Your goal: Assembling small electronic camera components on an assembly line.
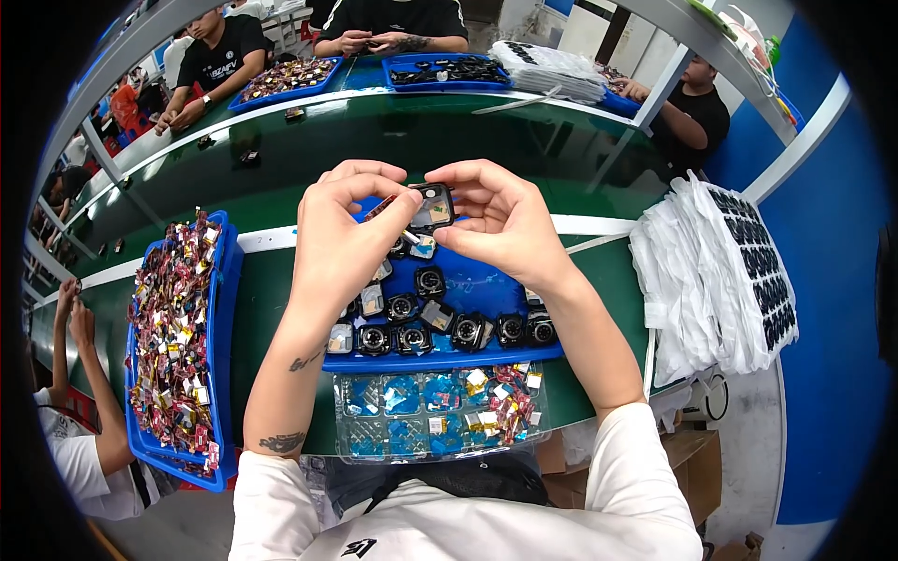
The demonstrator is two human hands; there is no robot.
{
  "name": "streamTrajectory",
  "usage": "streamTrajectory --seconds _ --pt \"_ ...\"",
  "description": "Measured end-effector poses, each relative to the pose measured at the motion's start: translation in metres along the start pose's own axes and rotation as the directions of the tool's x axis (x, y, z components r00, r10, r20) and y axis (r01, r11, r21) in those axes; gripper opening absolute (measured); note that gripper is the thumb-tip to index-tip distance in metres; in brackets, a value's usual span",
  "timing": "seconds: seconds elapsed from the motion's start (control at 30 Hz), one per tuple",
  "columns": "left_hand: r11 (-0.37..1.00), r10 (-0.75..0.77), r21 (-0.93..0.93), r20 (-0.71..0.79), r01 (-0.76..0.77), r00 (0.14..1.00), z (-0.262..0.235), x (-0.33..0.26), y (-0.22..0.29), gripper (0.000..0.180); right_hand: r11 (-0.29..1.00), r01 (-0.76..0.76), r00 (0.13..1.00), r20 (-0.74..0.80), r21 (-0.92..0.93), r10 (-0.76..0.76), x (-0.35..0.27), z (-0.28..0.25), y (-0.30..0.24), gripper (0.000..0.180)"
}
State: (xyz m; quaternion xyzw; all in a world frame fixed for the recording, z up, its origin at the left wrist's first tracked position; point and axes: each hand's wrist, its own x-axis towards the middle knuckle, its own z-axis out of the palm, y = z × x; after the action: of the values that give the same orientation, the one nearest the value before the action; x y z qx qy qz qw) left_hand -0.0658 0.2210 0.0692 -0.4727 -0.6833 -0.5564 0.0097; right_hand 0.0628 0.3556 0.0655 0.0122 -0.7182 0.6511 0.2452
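In front of my chest, my right hand (500,220) grips a black square watch case (432,208) by its right side, its open side showing a pale inside. My left hand (346,220) pinches a small dark-red part (379,208), and its thumb reaches the left edge of the case. A thin white piece pokes out below that thumb; its kind is unclear. Under both hands lies a blue tray (449,358) with several black watch cases (470,331) in it, some showing a round dial and some a pale flat face.
Left stands a blue bin (224,374) heaped with red-and-white wired parts. A clear compartment tray (351,435) with blue film pieces and wired parts is nearest me. Stacked white trays (687,271) of black pieces stand right. Metal posts frame the green bench (552,159); co-workers sit around it.
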Motion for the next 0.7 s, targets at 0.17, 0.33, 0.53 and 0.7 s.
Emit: streamTrajectory --seconds 0.17,0.33,0.53,0.7 --pt "1.000 -0.003 -0.001 -0.014 0.002 1.000 0.001 0.000 0.000 0.010 1.000 0.007 1.000 0.000 0.003 -0.007 0.000 0.001 0.001 0.045" --pt "1.000 -0.001 -0.018 -0.032 0.001 0.999 0.003 -0.001 0.000 0.010 0.998 0.049 0.998 -0.026 -0.038 -0.050 -0.001 0.004 0.003 0.041" --pt "0.997 0.074 0.042 -0.056 -0.072 0.996 0.007 -0.005 0.006 0.008 0.998 0.063 0.983 -0.170 -0.017 -0.065 -0.003 0.009 0.007 0.020" --pt "0.989 0.133 0.079 -0.052 -0.128 0.990 0.011 -0.007 0.010 0.008 0.991 0.121 0.953 -0.273 -0.061 -0.133 -0.004 0.008 0.012 0.012"
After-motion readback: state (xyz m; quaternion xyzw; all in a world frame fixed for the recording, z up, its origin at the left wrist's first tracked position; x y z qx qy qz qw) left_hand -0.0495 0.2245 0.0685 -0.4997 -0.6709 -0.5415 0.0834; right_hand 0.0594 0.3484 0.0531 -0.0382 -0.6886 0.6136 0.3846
